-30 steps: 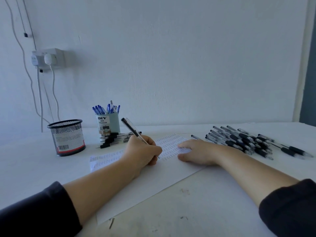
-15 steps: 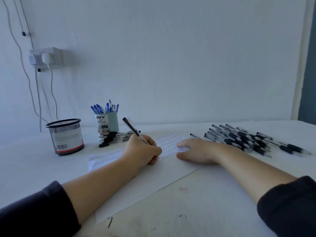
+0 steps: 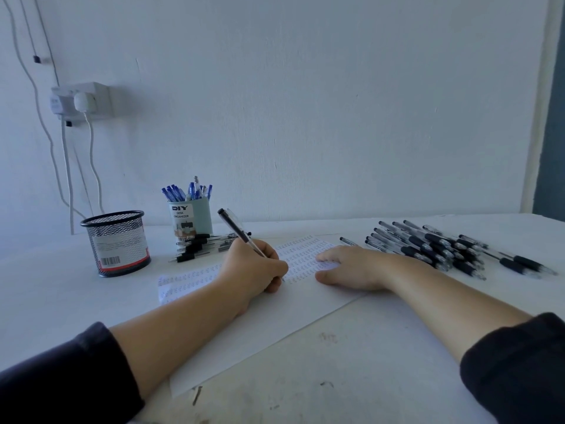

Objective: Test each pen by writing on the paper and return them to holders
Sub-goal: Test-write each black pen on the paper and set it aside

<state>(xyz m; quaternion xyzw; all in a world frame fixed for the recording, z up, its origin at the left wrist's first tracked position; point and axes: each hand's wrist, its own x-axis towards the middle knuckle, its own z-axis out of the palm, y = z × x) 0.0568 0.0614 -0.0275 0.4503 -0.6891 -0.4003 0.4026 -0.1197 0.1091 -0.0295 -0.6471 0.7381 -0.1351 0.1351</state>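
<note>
As its tip is touching the paper [image 3: 269,325], a black pen [image 3: 241,234] is being gripped in the left hand [image 3: 253,267], fingers curled round it.
The right hand [image 3: 354,267] is lying flat, fingers straight, pressing the sheet; the blue holder [image 3: 191,220] and mesh cup [image 3: 117,243] are standing beyond.

Up on my wall, way left of my hands, there's a socket [image 3: 84,101] with a white plug [image 3: 82,101] and dangling cables [image 3: 65,166].

light: cool, bluish daylight is falling evenly, dim and flat | shadows: soft ones are pooling under the forearms on the tabletop [image 3: 367,377] | glare: none showing | focus: rows on the paper [image 3: 305,307] are blurring | edges: wide-angle lens is bending the wall [image 3: 336,102] lines
</note>
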